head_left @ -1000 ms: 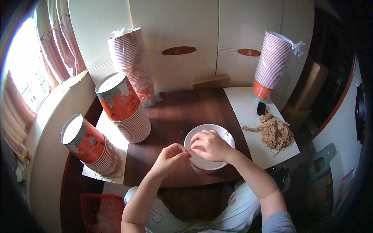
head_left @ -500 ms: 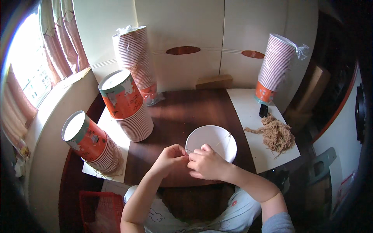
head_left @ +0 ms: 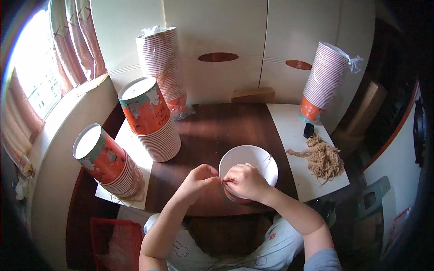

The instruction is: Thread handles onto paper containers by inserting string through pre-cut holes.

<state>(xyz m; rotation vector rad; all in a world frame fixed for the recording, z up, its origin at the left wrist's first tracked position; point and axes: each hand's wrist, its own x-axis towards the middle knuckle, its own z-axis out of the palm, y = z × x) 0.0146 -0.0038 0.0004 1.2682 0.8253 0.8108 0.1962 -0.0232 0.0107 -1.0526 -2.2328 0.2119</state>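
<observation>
A round paper bucket (head_left: 239, 155), white inside and orange outside, stands near the table's front edge with its mouth up. My left hand (head_left: 199, 184) is closed in a pinch at the bucket's left rim. Against its fingertips, my right hand (head_left: 246, 181) pinches too, over the near left part of the rim. Between them a bit of thin twine shows, mostly hidden by the fingers. Another short end of twine (head_left: 270, 157) hangs at the right rim. A loose tan bundle of twine (head_left: 323, 159) lies on the white board to the right.
Two stacks of upturned orange buckets, a nearer stack (head_left: 108, 158) and a farther stack (head_left: 149, 119), stand at left. Bagged bucket stacks rise at the back left (head_left: 160, 67) and back right (head_left: 322, 81). A small black object (head_left: 308, 130) touches the twine bundle. A red basket (head_left: 115, 244) sits below left.
My right hand has turned, knuckles up, and shifted slightly right, baring the bucket's orange front. The whole view has shifted a little.
</observation>
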